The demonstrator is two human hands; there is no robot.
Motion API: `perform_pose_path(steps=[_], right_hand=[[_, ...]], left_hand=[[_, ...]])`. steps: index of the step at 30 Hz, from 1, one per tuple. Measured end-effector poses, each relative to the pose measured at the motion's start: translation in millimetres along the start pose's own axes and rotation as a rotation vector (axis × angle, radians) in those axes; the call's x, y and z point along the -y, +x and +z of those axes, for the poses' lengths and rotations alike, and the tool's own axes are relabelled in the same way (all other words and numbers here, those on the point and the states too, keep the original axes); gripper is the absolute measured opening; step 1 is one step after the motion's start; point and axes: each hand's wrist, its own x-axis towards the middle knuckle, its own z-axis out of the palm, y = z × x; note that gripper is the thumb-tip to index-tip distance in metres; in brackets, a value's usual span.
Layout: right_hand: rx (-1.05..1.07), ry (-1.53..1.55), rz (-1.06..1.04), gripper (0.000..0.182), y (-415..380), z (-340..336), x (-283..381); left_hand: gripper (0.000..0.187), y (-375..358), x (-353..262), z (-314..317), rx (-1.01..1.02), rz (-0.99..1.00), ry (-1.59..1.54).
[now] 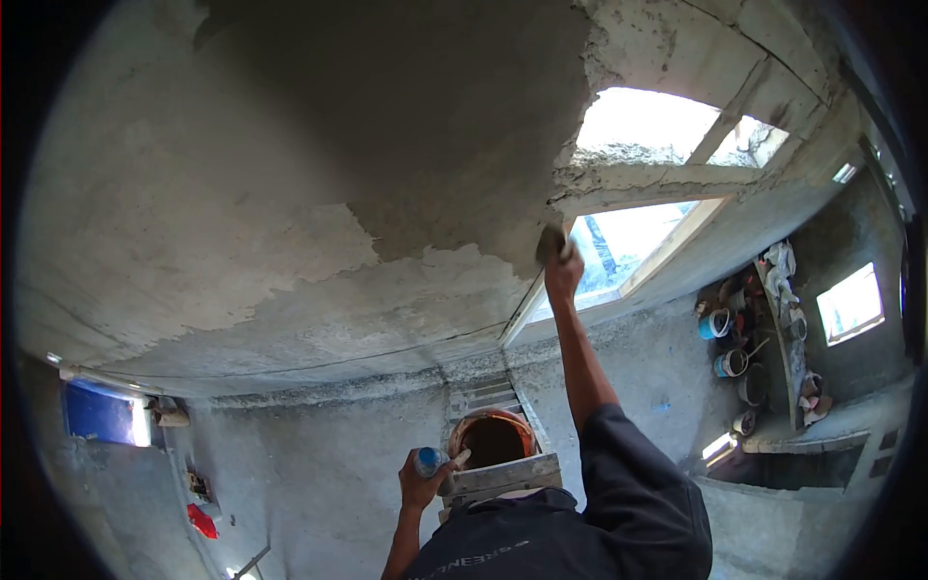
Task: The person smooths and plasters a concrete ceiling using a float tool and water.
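My right hand [563, 271] is raised to the wall beside the window frame, its fingers wrapped round a dark trowel [552, 246] that touches or nearly touches the plaster. Darker wet plaster [435, 126] covers the upper wall, with a ragged edge against the paler surface. Low in front of my body, my left hand [422, 485] is closed round a small blue-topped container [430, 461] next to the bucket rim. The orange-rimmed bucket [496, 437] rests on a wooden ladder or stand [512, 472]; its inside looks dark.
A bright window opening [628, 246] lies right of the raised hand, with broken openings above it. Several buckets [732, 363] stand at the far right by a long plank [779, 338]. A red object [202, 522] lies on the floor at lower left.
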Motion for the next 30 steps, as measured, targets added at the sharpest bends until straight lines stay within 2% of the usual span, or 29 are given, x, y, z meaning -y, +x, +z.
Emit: perform_pose_path(steps=[1,3,5,8,10,11,13,14,16,17,19,21,23,27,29,30], right_hand=[[-0.115,-0.049,-0.075,0.031,18,7,49],[-0.378,-0.012,-0.42,0.03,63,31,74],[-0.464,0.001,-0.611,0.037,94,46,103],[-0.432,-0.069,-0.681,0.042,109,85,114],[-0.538,-0.12,-0.787,0.047,109,118,101],[-0.546,-0.117,-0.78,0.047,103,124,94],[-0.343,-0.119,-0.794,0.047,74,127,73],[-0.345,-0.122,-0.786,0.047,55,123,60],[-0.006,-0.009,-0.716,0.052,29,114,43],[-0.01,-0.008,-0.715,0.052,35,107,51],[-0.291,0.02,-0.707,0.046,56,85,71],[-0.443,0.06,-0.642,0.04,91,70,109],[-0.517,0.005,-0.722,0.04,126,72,122],[-0.584,-0.125,-0.854,0.041,128,88,103],[-0.381,-0.135,-0.744,0.041,102,89,69],[-0.388,-0.147,-0.735,0.041,82,86,55]], left_hand=[[0.04,0,5,-2,-0.016,-0.004,0.009],[0.041,-5,16,-7,-0.023,-0.068,-0.02],[0.042,-7,19,-10,-0.036,-0.132,-0.049],[0.041,-10,16,-20,-0.084,-0.118,0.011],[0.04,-11,15,-23,-0.081,-0.163,-0.048],[0.04,-8,12,-25,-0.082,-0.158,-0.039],[0.039,-7,5,-27,-0.104,-0.105,-0.01],[0.039,-7,6,-28,-0.1,-0.108,-0.002],[0.038,-3,10,-27,-0.099,-0.116,-0.01],[0.038,-1,14,-25,-0.098,-0.113,-0.007],[0.037,-3,22,-26,-0.097,-0.138,-0.05],[0.035,-7,-4,-30,-0.091,-0.144,-0.02],[0.034,-6,-13,-29,-0.086,-0.134,-0.004],[0.033,-4,-11,-26,-0.079,-0.115,-0.024],[0.034,-1,-14,-24,-0.071,-0.118,-0.032],[0.034,-1,-16,-24,-0.065,-0.126,-0.012]])
